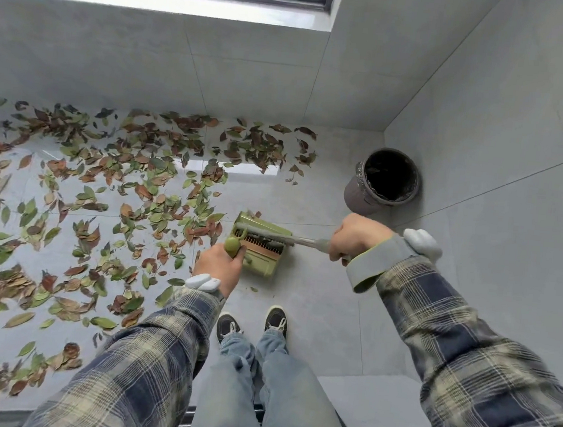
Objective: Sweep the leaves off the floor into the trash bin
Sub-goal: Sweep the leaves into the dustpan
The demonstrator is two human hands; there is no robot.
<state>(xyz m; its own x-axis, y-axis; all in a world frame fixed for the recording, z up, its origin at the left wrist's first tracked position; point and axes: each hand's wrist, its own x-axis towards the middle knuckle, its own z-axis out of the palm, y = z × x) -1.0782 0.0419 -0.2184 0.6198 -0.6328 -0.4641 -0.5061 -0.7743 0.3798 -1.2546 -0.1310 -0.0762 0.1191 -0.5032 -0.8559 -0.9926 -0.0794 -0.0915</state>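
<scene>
Green and brown leaves point(104, 179) lie scattered over the grey tiled floor point(316, 302), thickest to the left and along the foot of the far wall point(252, 73), thinning out just in front of the green dustpan point(258, 257). The left hand point(220, 264) has its fingers curled round the knob at the top of the dustpan's handle. The right hand point(357, 237) is wrapped round the grey broom point(305, 240), whose far end lies across the dustpan's mouth; whether its bristles touch the floor I cannot tell. The trash bin point(384, 182) stands open in the corner to the right, well apart from most of the leaves but near the dustpan.

The step in hand looks like gathering the first load, with nearly the whole task left. To do it well, the dustpan's front edge should sit flat on the tile facing the leaves, so nothing slides under it. Short, low strokes from the nearest edge of the pile should work better than long ones, since dry leaves are light and likely to flick aside. Modest loads, carried level, should reach the bin without spilling.
</scene>
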